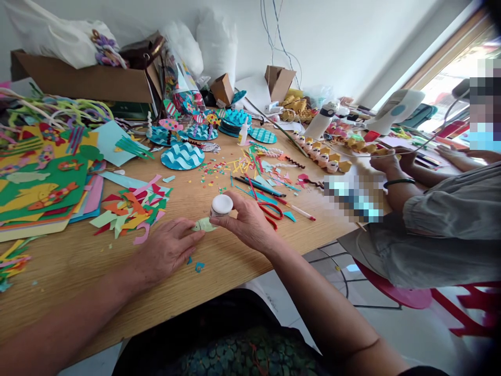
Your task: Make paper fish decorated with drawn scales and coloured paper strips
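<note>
A small pale green paper fish lies on the wooden table. The fingers of my left hand are extended and rest on its left end, pressing it to the tabletop. My right hand grips a small round container with a white lid between thumb and fingers, over the right end of the fish. Part of the fish is hidden behind the container and my fingers. Small blue paper scraps lie just in front of my left hand.
Coloured paper scraps lie at the left. Red-handled scissors and pens are right of my right hand. A blue wavy paper disc sits behind. Another person's hands are at the right.
</note>
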{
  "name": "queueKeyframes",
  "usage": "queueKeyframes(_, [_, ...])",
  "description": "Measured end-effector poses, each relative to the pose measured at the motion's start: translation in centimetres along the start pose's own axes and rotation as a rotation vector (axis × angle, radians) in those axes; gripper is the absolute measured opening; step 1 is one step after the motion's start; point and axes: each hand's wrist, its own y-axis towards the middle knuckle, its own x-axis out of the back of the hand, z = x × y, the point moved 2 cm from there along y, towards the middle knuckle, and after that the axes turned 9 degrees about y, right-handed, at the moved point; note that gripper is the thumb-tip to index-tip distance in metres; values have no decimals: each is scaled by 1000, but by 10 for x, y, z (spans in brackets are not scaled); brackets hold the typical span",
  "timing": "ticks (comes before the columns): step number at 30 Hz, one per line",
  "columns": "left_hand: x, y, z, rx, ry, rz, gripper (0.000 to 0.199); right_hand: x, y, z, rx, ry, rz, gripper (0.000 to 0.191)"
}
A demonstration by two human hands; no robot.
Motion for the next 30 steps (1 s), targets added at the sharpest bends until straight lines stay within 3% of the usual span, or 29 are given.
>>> queueKeyframes(10, [4,2,-1,-43,23,-32,31,-2,4,-1,15,0,-47,21])
queueKeyframes(16, [3,2,-1,-24,-19,-2,30,-13,11,-2,11,4,-4,21])
queueKeyframes(30, [4,2,-2,-43,-7,-16,31,-15,12,1,12,16,-13,22])
